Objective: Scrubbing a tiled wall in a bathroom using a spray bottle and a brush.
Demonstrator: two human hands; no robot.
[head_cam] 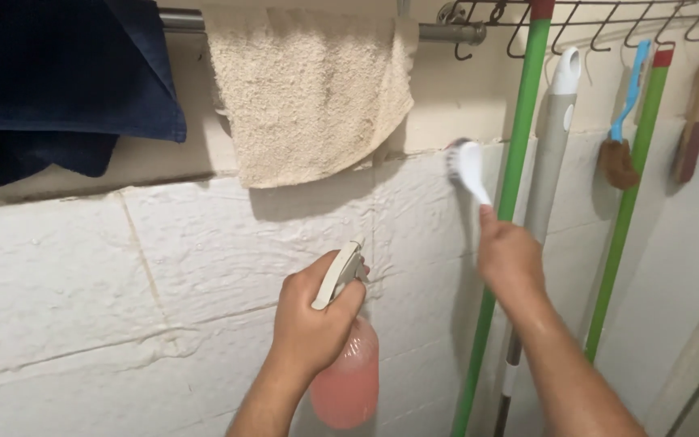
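Note:
My left hand (311,320) grips a spray bottle (349,376) of pink liquid by its neck; the white trigger head (337,275) points at the white tiled wall (204,251). My right hand (510,257) holds a small white scrub brush (467,166) by its handle. The brush's bristles press against the wall just under the ledge, to the right of a hanging beige towel (309,89).
A dark blue towel (58,81) hangs at the upper left on a metal rail (446,32). Two green poles (515,146), a grey-handled tool (553,121), a blue-handled brush (620,146) and a wooden brush (693,117) hang from hooks at the right.

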